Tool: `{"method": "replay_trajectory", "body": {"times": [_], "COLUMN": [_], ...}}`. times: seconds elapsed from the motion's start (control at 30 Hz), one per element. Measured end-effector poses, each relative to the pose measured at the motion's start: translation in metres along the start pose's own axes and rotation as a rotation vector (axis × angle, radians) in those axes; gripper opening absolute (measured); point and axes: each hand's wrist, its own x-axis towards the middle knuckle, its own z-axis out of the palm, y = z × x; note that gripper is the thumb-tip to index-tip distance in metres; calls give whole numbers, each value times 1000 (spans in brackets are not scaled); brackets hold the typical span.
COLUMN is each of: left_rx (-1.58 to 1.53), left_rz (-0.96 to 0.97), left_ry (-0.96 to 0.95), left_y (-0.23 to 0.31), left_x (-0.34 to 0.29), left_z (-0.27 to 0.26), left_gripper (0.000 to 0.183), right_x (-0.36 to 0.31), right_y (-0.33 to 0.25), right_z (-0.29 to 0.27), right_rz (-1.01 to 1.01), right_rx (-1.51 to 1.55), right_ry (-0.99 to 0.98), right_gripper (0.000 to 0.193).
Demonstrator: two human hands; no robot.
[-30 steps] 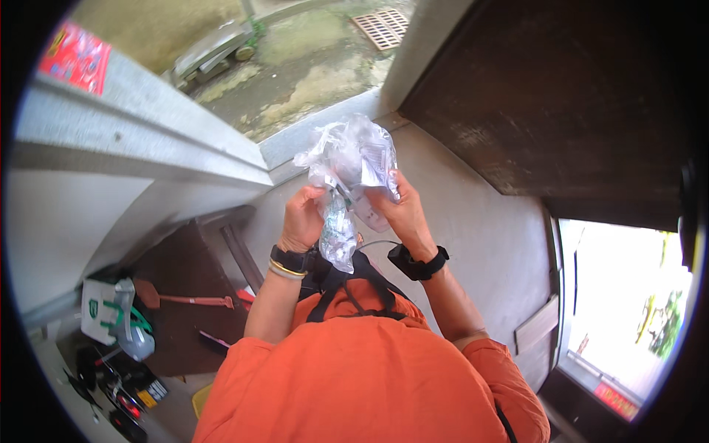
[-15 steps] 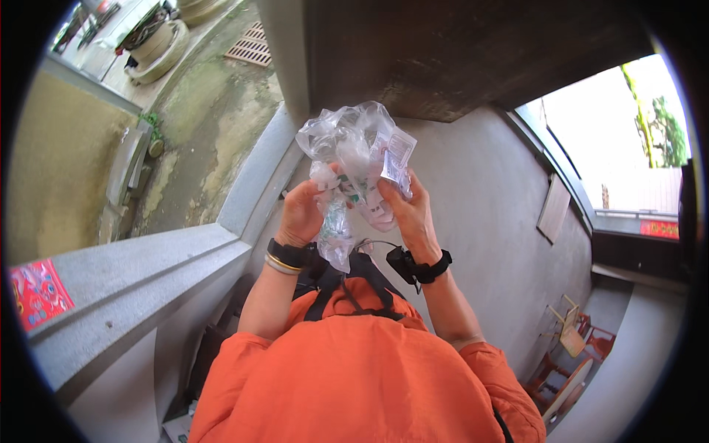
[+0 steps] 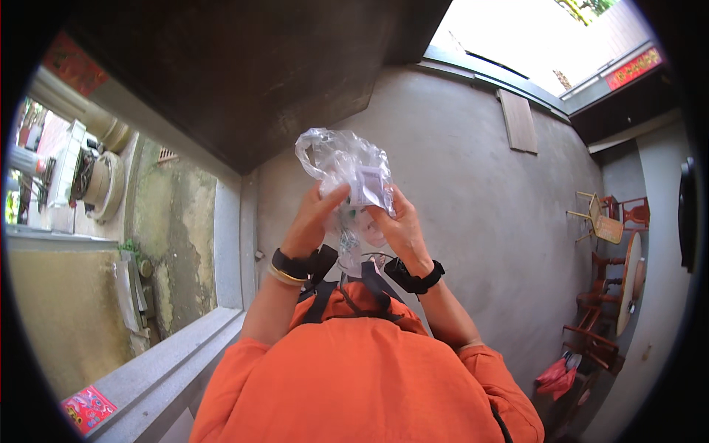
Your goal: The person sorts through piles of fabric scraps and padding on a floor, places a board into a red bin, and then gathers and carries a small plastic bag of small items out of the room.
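Observation:
A crumpled clear plastic bag [image 3: 336,156] is held up in front of my chest, its loose top puffed out above my fingers. My left hand [image 3: 316,220] grips its left side, with the thumb pressed across the plastic. On the other side, my right hand [image 3: 402,227] pinches the bag by the lower edge of a pale printed packet [image 3: 371,187]. Whether that packet lies inside the plastic or against it, I cannot tell. Below my fingers hangs the bag's lower part [image 3: 349,240], with green print and a pinkish piece showing.
A dark wooden panel [image 3: 214,74] rises ahead. Along the left runs a stone sill [image 3: 177,354] bearing a red printed sheet [image 3: 88,408]. Far right on the grey floor [image 3: 487,244] stand a folding chair [image 3: 607,227] and a round table [image 3: 630,280]. A flat board [image 3: 517,122] lies near the far ledge.
My view has turned toward the right, showing more of the floor and furniture. Both hands stay on the bag; the left thumb now reaches across it, and the packet sits more squarely between the hands.

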Motion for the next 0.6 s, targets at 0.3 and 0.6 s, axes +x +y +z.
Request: {"method": "replay_trajectory", "body": {"times": [0.3,0.6], "left_rx": [-107,-169], "left_rz": [-341,-559], "left_ry": [7,-192], "left_y": [-91,-152], "left_x": [79,189], "left_z": [74,160], "left_gripper": [28,27], "right_x": [9,37], "right_y": [21,1], "right_z": [-148,-269], "right_rz": [-49,-100], "right_rx": [92,89], "right_ry": [290,586], "right_gripper": [25,28]}}
